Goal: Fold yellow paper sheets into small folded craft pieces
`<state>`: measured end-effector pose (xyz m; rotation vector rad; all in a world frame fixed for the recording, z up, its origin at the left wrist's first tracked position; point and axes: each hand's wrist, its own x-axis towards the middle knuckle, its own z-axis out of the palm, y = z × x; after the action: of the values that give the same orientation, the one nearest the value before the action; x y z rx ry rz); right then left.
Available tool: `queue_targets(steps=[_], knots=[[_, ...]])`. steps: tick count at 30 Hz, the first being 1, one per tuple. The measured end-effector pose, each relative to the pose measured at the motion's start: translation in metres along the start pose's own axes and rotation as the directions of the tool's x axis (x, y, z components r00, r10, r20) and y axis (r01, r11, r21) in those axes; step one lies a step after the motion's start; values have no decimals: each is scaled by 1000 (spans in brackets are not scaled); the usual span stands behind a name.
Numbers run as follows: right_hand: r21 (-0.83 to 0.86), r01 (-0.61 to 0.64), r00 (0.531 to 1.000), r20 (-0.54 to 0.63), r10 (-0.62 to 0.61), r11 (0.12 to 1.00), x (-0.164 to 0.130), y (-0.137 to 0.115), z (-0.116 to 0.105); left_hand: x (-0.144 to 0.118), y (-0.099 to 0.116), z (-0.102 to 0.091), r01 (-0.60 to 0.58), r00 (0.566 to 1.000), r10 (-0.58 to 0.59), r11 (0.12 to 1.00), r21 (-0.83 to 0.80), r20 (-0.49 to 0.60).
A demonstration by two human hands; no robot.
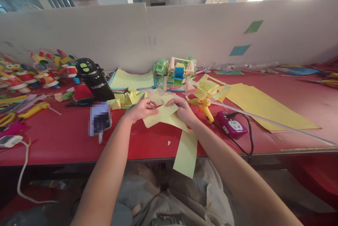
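Both hands hold one folded yellow paper piece (163, 113) over the red table (66, 141): the left hand (141, 110) pinches its left edge, the right hand (183, 110) grips its right side. A black bottle (93, 80) stands closed at the left; its contents are hidden. A yellow glue gun (204, 106) lies just beside the right hand.

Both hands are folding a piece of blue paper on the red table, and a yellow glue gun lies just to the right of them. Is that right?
Not quite. The head view shows the paper is pale yellow, not blue. The rest holds: the left hand and right hand both grip it over the red table, and the yellow glue gun lies just right of them.
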<state>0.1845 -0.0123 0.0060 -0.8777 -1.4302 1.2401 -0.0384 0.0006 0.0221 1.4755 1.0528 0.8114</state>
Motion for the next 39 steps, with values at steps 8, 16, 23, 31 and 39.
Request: queue_targets(steps=[8,16,23,31,39], knots=[[161,-68,985,-147,92,985,4,-5,-5,10,-3,-8,-87,942,56,993,-80,-331],[222,-28,983,-173,68,975,0,-4,1,1,9,15,21,990,-50,978,-206,-135],[97,-13,985,-171,30,995,-4,-3,5,5,6,31,-121,992,117,986,-117,-44],[64,27,992,-124,-19,998,-6,-7,7,10,1,27,-225,958,200,968,-109,-203],[33,45,986,-164,-39,998,-6,-4,7,10,1,30,-228,954,199,968,-110,-222]])
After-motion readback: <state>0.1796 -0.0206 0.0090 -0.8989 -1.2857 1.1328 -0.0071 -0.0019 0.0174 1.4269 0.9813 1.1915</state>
